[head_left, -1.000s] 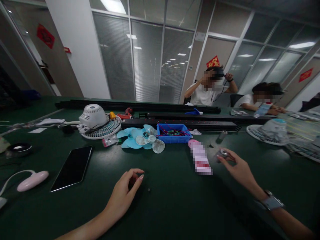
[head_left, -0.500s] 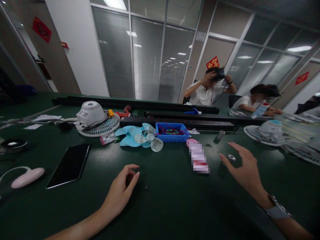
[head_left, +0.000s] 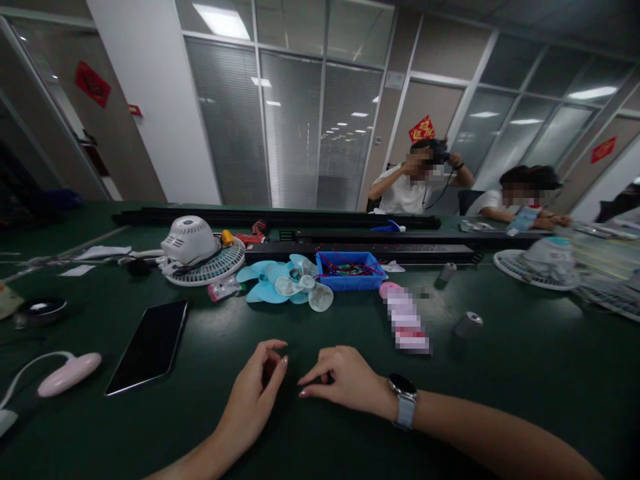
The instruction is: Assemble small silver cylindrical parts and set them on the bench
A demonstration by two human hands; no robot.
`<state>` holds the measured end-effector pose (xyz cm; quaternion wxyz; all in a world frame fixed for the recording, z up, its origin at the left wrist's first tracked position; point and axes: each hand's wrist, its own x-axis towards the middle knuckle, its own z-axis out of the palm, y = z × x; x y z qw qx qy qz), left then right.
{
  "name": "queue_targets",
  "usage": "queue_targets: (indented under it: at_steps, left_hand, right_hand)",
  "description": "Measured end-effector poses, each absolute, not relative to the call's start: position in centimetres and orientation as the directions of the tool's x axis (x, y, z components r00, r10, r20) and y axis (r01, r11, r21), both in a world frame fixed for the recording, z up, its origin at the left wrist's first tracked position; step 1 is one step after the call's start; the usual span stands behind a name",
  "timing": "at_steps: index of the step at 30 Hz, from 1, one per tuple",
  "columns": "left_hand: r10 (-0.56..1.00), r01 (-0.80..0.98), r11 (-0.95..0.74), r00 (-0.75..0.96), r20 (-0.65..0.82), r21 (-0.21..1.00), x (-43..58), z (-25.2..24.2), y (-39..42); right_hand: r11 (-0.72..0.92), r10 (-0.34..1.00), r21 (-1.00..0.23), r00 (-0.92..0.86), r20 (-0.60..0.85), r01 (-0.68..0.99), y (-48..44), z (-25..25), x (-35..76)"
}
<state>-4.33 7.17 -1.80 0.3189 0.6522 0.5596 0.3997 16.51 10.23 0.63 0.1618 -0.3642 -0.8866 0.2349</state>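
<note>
My left hand (head_left: 257,393) rests over the dark green table, its fingers curved and the thumb apart from the forefinger, holding nothing that I can see. Facing it, my right hand (head_left: 347,380) wears a wristwatch and brings thumb and forefinger close together low at the tabletop. Whatever lies between those two fingertips is too small and dark to make out. To the right of the right hand stands a silver metal cylinder (head_left: 469,325), with a similar cylinder (head_left: 447,272) behind it. A pink, pixelated item (head_left: 406,323) lies just beyond the right hand.
Light-blue fan blades (head_left: 273,283) lie beside a blue bin (head_left: 350,273) of wired parts. A white fan head (head_left: 187,240) sits on its grille at left. Nearer are a black tablet (head_left: 147,347) and a pink oval device (head_left: 70,375). Two people sit across the table.
My right hand has swung left, away from the silver cylinder, and its open fingers have closed toward a pinch where a small ring-like piece lay. My left hand has barely moved.
</note>
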Motion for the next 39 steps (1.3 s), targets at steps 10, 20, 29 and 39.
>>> queue_targets:
  at_steps: [10,20,29,39]
  left_hand:
    - [0.988,0.5,-0.151,0.091,0.121,0.853,-4.5,-1.2,6.9]
    - [0.994,0.543,-0.112,0.064,0.093,0.832,-4.5,-1.0,6.8]
    - [0.991,0.549,-0.133,0.07,0.113,0.825,-4.5,-1.2,7.0]
    - [0.986,0.547,-0.164,0.076,0.146,0.821,-4.4,-1.1,6.9]
  right_hand:
    - [0.383,0.77,-0.332,-0.1,0.631,0.862,11.7,5.0,34.2]
    - [-0.091,0.815,-0.255,0.219,0.536,0.963,10.9,1.3,46.4]
    - [-0.181,0.837,-0.313,0.314,0.449,0.932,11.2,0.8,46.5]
    - [-0.145,0.882,-0.526,0.351,0.316,0.838,11.8,-1.0,46.8]
